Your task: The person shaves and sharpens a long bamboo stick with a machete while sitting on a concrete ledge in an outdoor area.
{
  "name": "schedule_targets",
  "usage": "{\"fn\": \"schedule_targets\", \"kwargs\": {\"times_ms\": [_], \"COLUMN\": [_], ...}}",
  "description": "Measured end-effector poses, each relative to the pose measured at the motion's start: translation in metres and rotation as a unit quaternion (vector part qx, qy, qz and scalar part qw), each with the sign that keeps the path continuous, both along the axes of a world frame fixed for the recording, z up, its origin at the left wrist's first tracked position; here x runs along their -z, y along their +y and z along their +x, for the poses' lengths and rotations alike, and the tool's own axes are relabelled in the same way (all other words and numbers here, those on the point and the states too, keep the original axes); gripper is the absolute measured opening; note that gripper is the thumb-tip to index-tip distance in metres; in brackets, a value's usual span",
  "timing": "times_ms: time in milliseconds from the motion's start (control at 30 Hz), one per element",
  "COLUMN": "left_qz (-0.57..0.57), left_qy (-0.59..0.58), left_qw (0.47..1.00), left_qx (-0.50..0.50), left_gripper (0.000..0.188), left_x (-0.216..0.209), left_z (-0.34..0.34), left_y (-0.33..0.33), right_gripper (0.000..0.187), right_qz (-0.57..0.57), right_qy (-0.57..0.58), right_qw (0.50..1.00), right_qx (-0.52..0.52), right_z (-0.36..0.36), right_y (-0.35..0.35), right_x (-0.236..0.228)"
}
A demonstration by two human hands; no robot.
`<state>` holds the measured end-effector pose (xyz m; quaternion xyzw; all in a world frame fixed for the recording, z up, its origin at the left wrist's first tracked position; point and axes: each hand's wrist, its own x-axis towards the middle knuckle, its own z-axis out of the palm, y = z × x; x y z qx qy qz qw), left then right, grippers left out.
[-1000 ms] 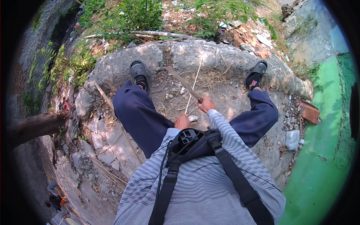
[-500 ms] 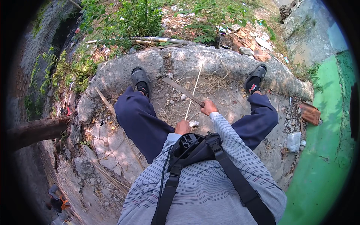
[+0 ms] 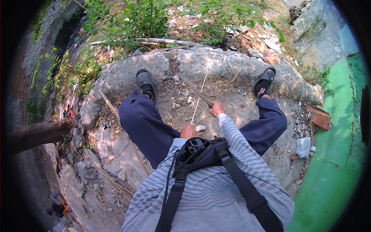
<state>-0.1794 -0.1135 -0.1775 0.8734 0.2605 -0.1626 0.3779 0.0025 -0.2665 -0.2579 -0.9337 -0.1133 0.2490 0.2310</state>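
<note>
My right hand [image 3: 216, 109] is closed around the handle of a machete [image 3: 194, 89], whose long dull blade points forward and to the left. Low between my knees, my left hand [image 3: 188, 132] grips the near end of a thin pale strip [image 3: 196, 110], which looks like split bamboo or cane. The strip runs forward from my fingers toward the concrete ledge, and the blade crosses it in this view. Whether blade and strip touch, I cannot tell. Curly pale shavings [image 3: 222, 88] lie on the ground beyond my hands.
A rough concrete ledge [image 3: 133, 69] curves ahead, beside both my shoes. Plants [image 3: 148, 23] and litter lie past it. A stick [image 3: 109, 103] rests left of my leg; a brown block [image 3: 320, 118] and white lump [image 3: 303, 147] sit right. Another person [image 3: 58, 208] is far lower left.
The machete's blade has swung so its tip sits farther forward and to the right. My right hand has shifted slightly right and forward; my left hand stays on the strip.
</note>
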Motion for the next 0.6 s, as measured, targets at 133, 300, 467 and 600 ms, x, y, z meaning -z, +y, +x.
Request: {"fn": "schedule_targets", "kwargs": {"times_ms": [133,300,467,600], "left_qz": [0.001,0.001,0.027,0.018], "left_qy": [0.009,0.001,0.033,0.038], "left_qw": [1.0,1.0,0.999,0.999], "left_qx": [0.005,-0.009,-0.021,-0.001], "left_gripper": [0.041,0.04,0.039,0.038], "left_x": [0.009,0.015,0.009,0.007], "left_z": [-0.005,-0.009,-0.009,-0.009], "left_y": [0.008,0.005,0.008,0.01], "right_gripper": [0.024,0.023,0.021,0.021], "right_qz": [-0.013,0.029,0.054,0.037], "right_qy": [-0.026,-0.023,0.019,0.009], "right_qw": [0.999,0.999,0.99,0.992], "right_qx": [0.025,-0.001,-0.126,-0.12], "right_z": [0.015,-0.007,-0.042,-0.03], "right_y": [0.016,-0.002,-0.012,-0.006], "right_x": [-0.002,-0.009,-0.028,-0.026]}}
